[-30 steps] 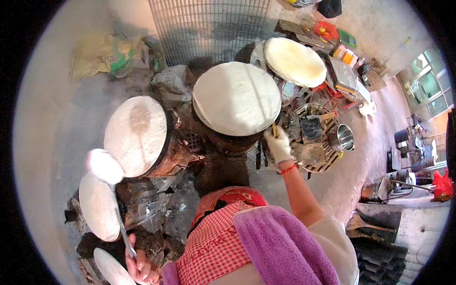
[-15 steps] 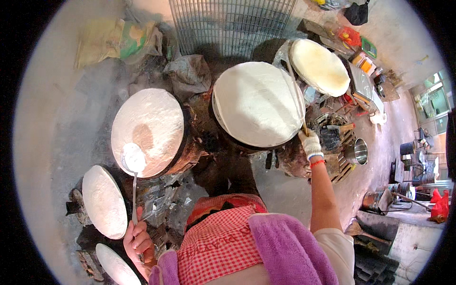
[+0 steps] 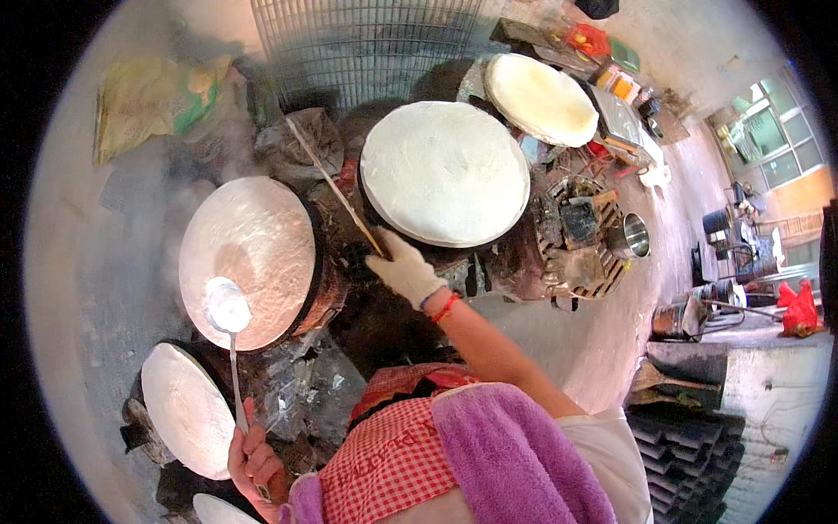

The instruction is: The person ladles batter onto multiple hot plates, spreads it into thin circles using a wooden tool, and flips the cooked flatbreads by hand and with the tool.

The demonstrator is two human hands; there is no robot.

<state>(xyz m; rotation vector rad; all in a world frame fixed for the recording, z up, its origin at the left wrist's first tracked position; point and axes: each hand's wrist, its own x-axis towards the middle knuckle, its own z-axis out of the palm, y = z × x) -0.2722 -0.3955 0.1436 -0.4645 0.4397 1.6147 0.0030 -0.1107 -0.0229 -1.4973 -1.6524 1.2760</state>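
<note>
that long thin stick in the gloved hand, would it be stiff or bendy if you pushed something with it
The stick looks long and very slender, so it would likely flex a little at the far tip. It probably weighs little: the gloved right hand holds it by one end alone. Being thin, it would likely snap under a hard sideways push.

A wire rack stands at the back — a yellow-green sack slumped to its left. A steel pot sits on the floor at right, near dark stacked tiles — and a red bag.

ladle over griddle centre-left, second griddle upper centre, third upper right, stick between the first two
</note>
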